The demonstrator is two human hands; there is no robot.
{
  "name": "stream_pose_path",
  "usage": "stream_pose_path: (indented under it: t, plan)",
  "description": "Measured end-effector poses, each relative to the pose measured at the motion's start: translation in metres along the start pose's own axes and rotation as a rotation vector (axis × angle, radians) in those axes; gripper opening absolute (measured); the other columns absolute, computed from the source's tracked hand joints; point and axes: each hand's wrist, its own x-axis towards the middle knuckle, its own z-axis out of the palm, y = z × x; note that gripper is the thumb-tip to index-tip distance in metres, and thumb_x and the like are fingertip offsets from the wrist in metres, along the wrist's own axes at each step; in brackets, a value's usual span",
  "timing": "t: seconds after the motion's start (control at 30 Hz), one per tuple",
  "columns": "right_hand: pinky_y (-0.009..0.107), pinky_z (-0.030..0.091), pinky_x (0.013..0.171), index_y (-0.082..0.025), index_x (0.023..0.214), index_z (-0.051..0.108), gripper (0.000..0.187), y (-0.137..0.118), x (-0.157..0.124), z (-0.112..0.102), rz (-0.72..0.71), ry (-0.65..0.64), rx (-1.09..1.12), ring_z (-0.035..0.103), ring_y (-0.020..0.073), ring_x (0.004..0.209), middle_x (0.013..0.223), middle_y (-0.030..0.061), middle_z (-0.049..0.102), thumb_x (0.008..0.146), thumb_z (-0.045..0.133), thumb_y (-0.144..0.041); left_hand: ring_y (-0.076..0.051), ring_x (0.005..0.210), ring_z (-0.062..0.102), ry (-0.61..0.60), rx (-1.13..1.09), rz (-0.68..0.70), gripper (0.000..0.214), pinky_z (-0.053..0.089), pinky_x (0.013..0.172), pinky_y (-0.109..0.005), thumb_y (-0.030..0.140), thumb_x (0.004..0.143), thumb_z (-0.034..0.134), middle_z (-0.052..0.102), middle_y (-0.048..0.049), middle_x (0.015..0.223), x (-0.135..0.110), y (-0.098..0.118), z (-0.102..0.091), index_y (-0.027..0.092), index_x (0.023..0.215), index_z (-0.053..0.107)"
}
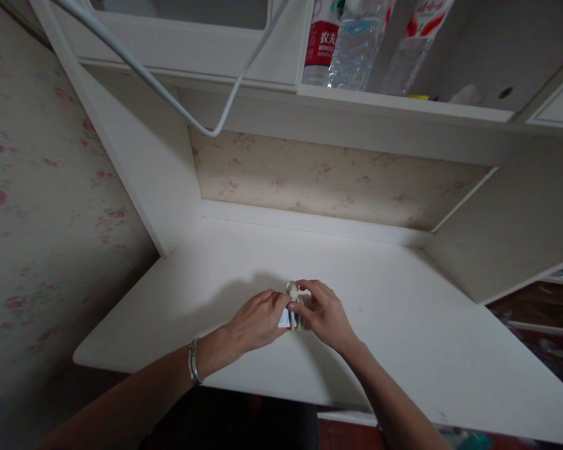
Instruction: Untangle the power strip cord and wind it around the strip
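Above the front part of the desk, my two hands meet around a small bundle (293, 317). Pale, cord-like strands run down it, beside a blue-and-white piece; its exact kind is too small to make out. My left hand (261, 317), below a silver bracelet, is closed on the bundle's left side. From the right, my right hand (326, 312) grips it with thumb and bent fingers. A whitish knob or loop (292, 289) sticks up between the fingertips. Both hands partly hide the bundle.
The white desk (394, 325) spreads around my hands, with side panels left and right. Above it, a shelf holds a red-labelled bottle (319, 47) and clear plastic bottles (356, 53). A bent pale tube (211, 132) hangs at upper left.
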Motion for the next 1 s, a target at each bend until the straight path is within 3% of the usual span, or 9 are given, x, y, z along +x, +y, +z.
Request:
stream_pose_path:
  t: [0.17,0.33,0.43,0.53,0.6,0.7,0.83,0.93,1.0]
  plan:
    - [0.034,0.046,0.084,-0.025,0.108,0.065,0.026,-0.001,0.0,-0.006,-0.097,-0.073,-0.119,0.058,0.0192,0.095,0.107,0.0066,0.063,0.09,0.052,-0.038,-0.025,0.1,0.061,0.008,-0.039,0.025,0.048,0.05,0.085,-0.038,0.031,0.079,0.065,0.064,-0.011,0.108,0.0,0.001,0.005,0.017,0.118,0.043]
    - [0.034,0.047,0.084,-0.027,0.112,0.065,0.027,-0.007,0.002,-0.009,-0.072,-0.137,-0.238,0.058,0.019,0.094,0.108,0.0062,0.061,0.093,0.047,-0.035,-0.026,0.101,0.062,0.053,-0.059,-0.018,0.062,0.051,0.086,-0.039,0.03,0.078,0.064,0.062,-0.0138,0.116,-0.001,0.005,0.01,0.016,0.132,0.034]
    - [0.037,0.046,0.087,-0.026,0.117,0.062,0.029,-0.012,0.004,-0.009,-0.07,-0.112,-0.271,0.056,0.0211,0.098,0.111,0.0079,0.06,0.092,0.047,-0.033,-0.026,0.104,0.06,0.108,-0.048,-0.038,0.07,0.05,0.089,-0.04,0.028,0.079,0.063,0.06,-0.0149,0.12,0.002,0.005,0.013,0.015,0.137,0.029]
    - [0.04,0.043,0.089,-0.024,0.12,0.059,0.032,-0.016,0.0,-0.006,-0.072,0.0,-0.237,0.054,0.0235,0.101,0.113,0.0093,0.06,0.091,0.049,-0.031,-0.026,0.104,0.06,0.158,-0.055,-0.099,0.07,0.05,0.09,-0.04,0.032,0.078,0.064,0.062,-0.0146,0.118,0.006,0.002,0.016,0.015,0.137,0.031]
    - [0.04,0.042,0.087,-0.022,0.111,0.063,0.026,-0.017,-0.009,0.0,0.0,0.152,-0.142,0.055,0.0228,0.096,0.104,0.0085,0.063,0.09,0.05,-0.032,-0.027,0.103,0.061,0.194,-0.063,-0.172,0.073,0.05,0.09,-0.04,0.033,0.075,0.067,0.062,-0.0147,0.116,0.009,-0.001,0.02,0.015,0.137,0.032]
    - [0.033,0.045,0.074,-0.02,0.096,0.064,0.023,-0.015,-0.032,0.021,0.327,0.38,0.157,0.057,0.0186,0.078,0.085,0.0049,0.065,0.09,0.051,-0.038,-0.027,0.1,0.062,0.253,-0.077,-0.307,0.076,0.051,0.087,-0.039,0.033,0.071,0.07,0.064,-0.0125,0.111,0.016,-0.005,0.026,0.018,0.136,0.035]
    - [0.029,0.047,0.059,-0.02,0.121,0.051,0.05,-0.006,-0.055,0.059,0.787,0.37,0.675,0.06,0.0175,0.071,0.092,0.0044,0.066,0.081,0.059,-0.05,-0.025,0.096,0.063,0.301,-0.152,-0.439,0.073,0.051,0.084,-0.037,0.032,0.071,0.07,0.064,-0.0102,0.11,0.027,-0.003,0.035,0.022,0.135,0.037]
    - [0.032,0.051,0.072,-0.023,0.142,0.029,0.076,-0.002,-0.052,0.074,0.87,0.34,0.994,0.063,0.0205,0.091,0.113,0.0075,0.064,0.079,0.062,-0.049,-0.024,0.099,0.061,0.295,-0.213,-0.463,0.072,0.05,0.087,-0.037,0.026,0.072,0.068,0.064,-0.0104,0.113,0.035,0.004,0.046,0.021,0.136,0.037]
    - [0.034,0.05,0.082,-0.024,0.144,0.026,0.075,0.0,-0.043,0.074,0.825,0.375,1.102,0.061,0.0209,0.101,0.12,0.0082,0.062,0.081,0.06,-0.047,-0.023,0.1,0.061,0.293,-0.237,-0.459,0.067,0.05,0.088,-0.036,0.021,0.075,0.063,0.064,-0.0109,0.112,0.04,0.011,0.055,0.019,0.137,0.036]
